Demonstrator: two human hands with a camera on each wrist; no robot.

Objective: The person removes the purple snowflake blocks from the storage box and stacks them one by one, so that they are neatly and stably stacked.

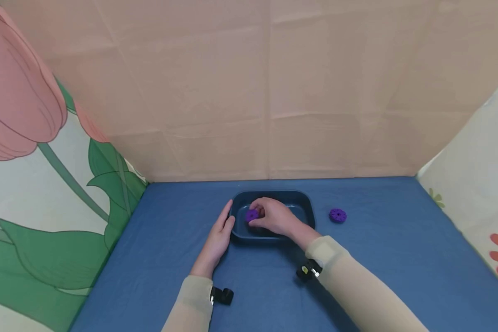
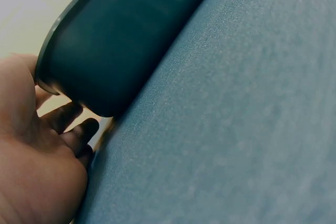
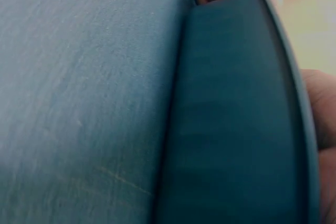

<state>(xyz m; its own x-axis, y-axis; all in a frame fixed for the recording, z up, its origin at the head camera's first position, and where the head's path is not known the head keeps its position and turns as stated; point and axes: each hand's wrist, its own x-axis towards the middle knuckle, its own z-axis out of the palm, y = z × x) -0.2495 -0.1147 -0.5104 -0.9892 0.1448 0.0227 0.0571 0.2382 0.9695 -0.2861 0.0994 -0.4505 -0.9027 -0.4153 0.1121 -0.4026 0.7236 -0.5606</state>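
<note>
A dark blue rectangular tray (image 1: 274, 240) stands on the blue tabletop. My left hand (image 1: 217, 237) rests along its left side, fingers extended and thumb by the rim. In the left wrist view, the left hand (image 2: 42, 150) touches the end of the tray (image 2: 115, 51). My right hand (image 1: 275, 216) reaches into the tray and pinches a purple notched disc (image 1: 251, 216) between thumb and fingers at the left part. The right wrist view shows mostly the tray's outer wall (image 3: 231, 114), which hides the disc.
A second purple notched disc (image 1: 338, 215) lies on the blue cloth (image 1: 377, 276) right of the tray. A beige sheet (image 1: 274, 92) hangs behind the table, with a flower-printed sheet (image 1: 66, 184) on the left and a white one (image 1: 477, 175) on the right.
</note>
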